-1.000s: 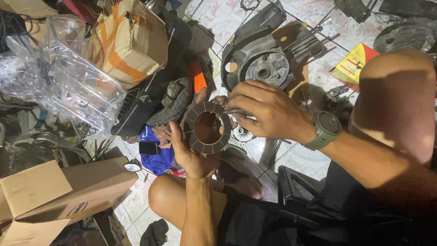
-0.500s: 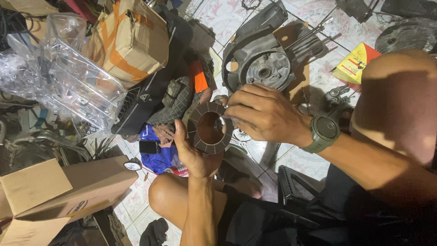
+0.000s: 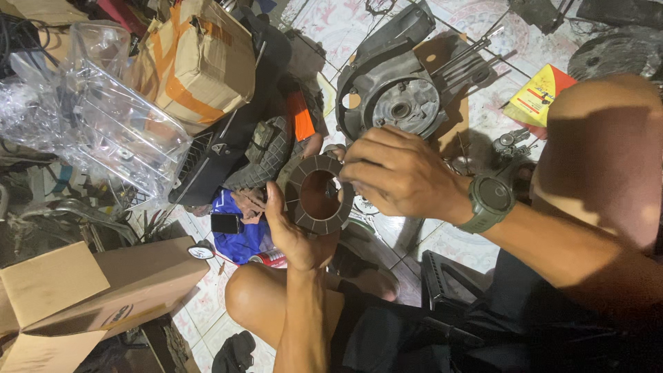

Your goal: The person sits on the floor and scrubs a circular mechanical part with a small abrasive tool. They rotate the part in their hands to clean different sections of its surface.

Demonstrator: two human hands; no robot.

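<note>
A flat, dark grey ring-shaped friction disc with a segmented face and a wide round opening (image 3: 319, 194) is held upright-tilted between both hands above the floor, its flat face turned toward the camera. Being round, it has no long axis; its axis through the opening points roughly up toward the viewer. The left hand (image 3: 293, 231) is closed on the disc from below, the thumb laid along its left rim and the palm cupped under the lower edge. The right hand (image 3: 400, 173), with a green wristwatch (image 3: 490, 200) on its wrist, is curled over the disc's right rim, fingertips pinched narrowly at the upper right edge; whether a small part is pinched there cannot be told.

Beyond the right fingers, a grey cast-metal engine casing with a round bearing seat (image 3: 394, 97) lies on a brown cardboard sheet, well apart from the disc. Just behind the disc, past the left fingertips, a dark ribbed rubber piece (image 3: 266, 155) and an orange strip (image 3: 300, 114) are seen. Left of the left thumb a blue cloth (image 3: 238, 238) lies on the tiled floor. Farther left, a clear plastic bag over a wire basket (image 3: 110, 117) and a taped cardboard box (image 3: 197, 62) are stacked. A yellow and red packet (image 3: 539, 93) lies beyond the right wrist.
</note>
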